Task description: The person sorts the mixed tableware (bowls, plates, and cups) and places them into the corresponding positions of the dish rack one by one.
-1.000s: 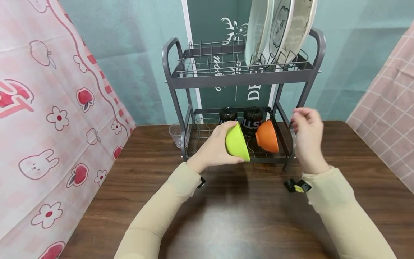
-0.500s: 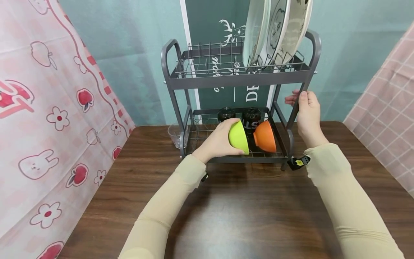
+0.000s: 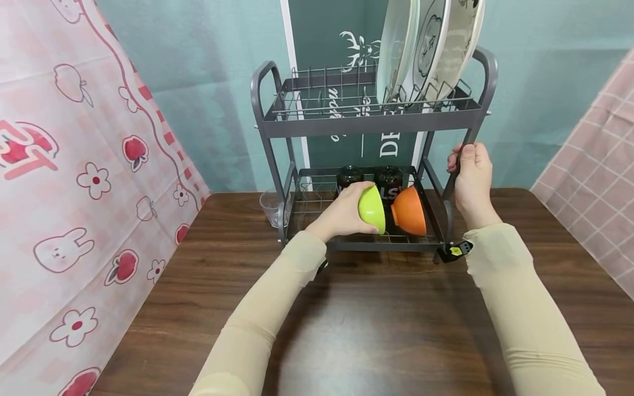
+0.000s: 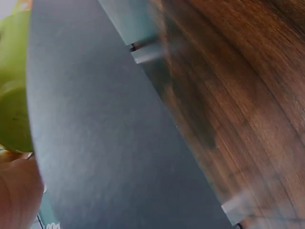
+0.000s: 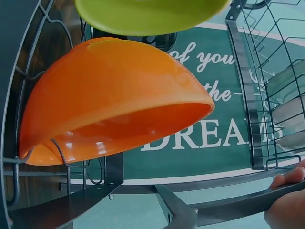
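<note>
My left hand (image 3: 344, 213) grips a lime-green bowl (image 3: 372, 210), tilted on its side over the front of the rack's lower tier. Just right of it, an orange bowl (image 3: 410, 212) leans on its side in the wire tier, its mouth turned to the right. My right hand (image 3: 473, 179) holds the right front post of the dark grey dish rack (image 3: 371, 124), its fingers curled round it. The right wrist view shows the green bowl (image 5: 152, 16) close beside the orange bowl (image 5: 114, 95). In the left wrist view the rack's front bar hides much of the green bowl (image 4: 14, 81).
Two dark cups (image 3: 388, 179) stand behind the bowls on the lower tier. Several plates (image 3: 428, 49) stand upright on the upper tier's right side. A clear plastic cup (image 3: 270, 208) is beside the rack's left leg. The rack stands on a wooden table (image 3: 376, 319).
My left hand has carried the green bowl up and right, closer to the orange bowl. The right hand, earlier free beside the rack, has moved to the right post and curled round it.
</note>
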Tool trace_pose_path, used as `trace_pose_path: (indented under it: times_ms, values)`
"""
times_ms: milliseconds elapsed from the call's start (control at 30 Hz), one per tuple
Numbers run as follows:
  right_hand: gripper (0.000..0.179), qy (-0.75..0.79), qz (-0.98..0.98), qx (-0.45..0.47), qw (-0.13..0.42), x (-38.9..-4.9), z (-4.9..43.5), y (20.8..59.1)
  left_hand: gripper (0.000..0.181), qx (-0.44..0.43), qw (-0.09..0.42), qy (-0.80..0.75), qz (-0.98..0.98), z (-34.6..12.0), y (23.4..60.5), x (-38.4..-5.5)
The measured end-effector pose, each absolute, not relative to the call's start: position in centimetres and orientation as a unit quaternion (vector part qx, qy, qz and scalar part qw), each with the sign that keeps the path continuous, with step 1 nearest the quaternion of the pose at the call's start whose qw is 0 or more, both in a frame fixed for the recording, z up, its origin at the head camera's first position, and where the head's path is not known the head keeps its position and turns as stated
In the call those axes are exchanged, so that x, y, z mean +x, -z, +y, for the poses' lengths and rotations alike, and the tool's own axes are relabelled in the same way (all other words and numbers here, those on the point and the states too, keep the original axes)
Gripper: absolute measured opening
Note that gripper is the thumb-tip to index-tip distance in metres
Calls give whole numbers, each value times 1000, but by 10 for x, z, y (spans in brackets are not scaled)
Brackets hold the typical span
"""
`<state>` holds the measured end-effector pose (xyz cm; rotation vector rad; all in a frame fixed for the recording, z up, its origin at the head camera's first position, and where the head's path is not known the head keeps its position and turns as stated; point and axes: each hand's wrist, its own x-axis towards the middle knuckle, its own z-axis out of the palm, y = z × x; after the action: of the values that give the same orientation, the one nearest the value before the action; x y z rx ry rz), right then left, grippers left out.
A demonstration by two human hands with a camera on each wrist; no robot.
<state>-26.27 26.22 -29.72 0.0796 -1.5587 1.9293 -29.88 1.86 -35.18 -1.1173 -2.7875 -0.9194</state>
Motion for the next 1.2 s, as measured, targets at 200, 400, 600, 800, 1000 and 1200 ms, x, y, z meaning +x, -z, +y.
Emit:
trace_pose_path:
  times_ms: [200, 400, 600, 800, 1000, 1200]
  values:
    - [21, -737, -591, 36, 326, -264, 264, 298, 102, -363, -7, 281, -888, 29, 353, -303]
    - [21, -737, -591, 40, 327, -263, 265, 299, 101, -367, -20, 272, -889, 37, 353, -306]
    - [21, -736, -590, 39, 329, -263, 263, 298, 101, -366, -21, 258, -894, 42, 351, -308]
    - [21, -744, -577, 41, 334, -264, 262, 298, 101, -365, -12, 247, -897, 41, 349, -311]
    - [21, -746, -570, 40, 341, -265, 262, 298, 101, -370, -15, 237, -898, 39, 354, -313]
    - [22, -744, -569, 44, 348, -265, 260, 298, 101, -366, -23, 251, -896, 39, 359, -314]
